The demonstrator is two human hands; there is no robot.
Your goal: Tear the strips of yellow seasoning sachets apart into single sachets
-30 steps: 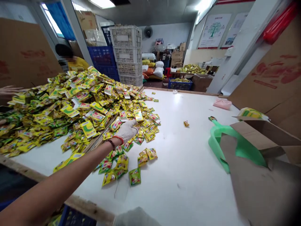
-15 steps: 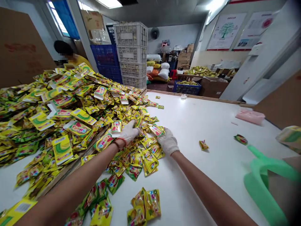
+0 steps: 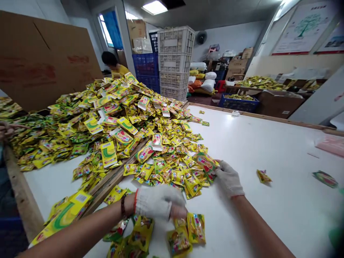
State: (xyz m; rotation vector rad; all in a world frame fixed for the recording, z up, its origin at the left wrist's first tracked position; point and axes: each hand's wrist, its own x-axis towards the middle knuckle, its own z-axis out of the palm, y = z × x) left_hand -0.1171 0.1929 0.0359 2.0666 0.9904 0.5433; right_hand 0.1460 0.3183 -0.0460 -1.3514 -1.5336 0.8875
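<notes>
My right hand (image 3: 229, 178), in a white fingertip-less work glove, grips a small yellow-green candy box (image 3: 205, 162) printed with red fruit, tilted over the right edge of a spread of candy packets (image 3: 161, 166). My left hand (image 3: 161, 202), gloved too and with a dark bracelet at the wrist, is low over the front of the white table (image 3: 225, 222). Its bare fingertips are smeared by motion beside a few yellow candy packets (image 3: 196, 227); whether they hold one cannot be seen. More yellow and green packets (image 3: 142, 229) lie below my left wrist.
A large heap of packets and small boxes (image 3: 120, 104) covers the left, crossed by a wooden strip (image 3: 107, 182). A cardboard sheet (image 3: 53, 61) stands behind it, near a person in yellow (image 3: 122, 70). Another person's hand (image 3: 6, 129) shows at far left. Stacked crates (image 3: 174, 64) stand behind.
My left hand has come back from the heap toward the front packets. The right hand still grips a box, now tilted differently. The view has turned left.
</notes>
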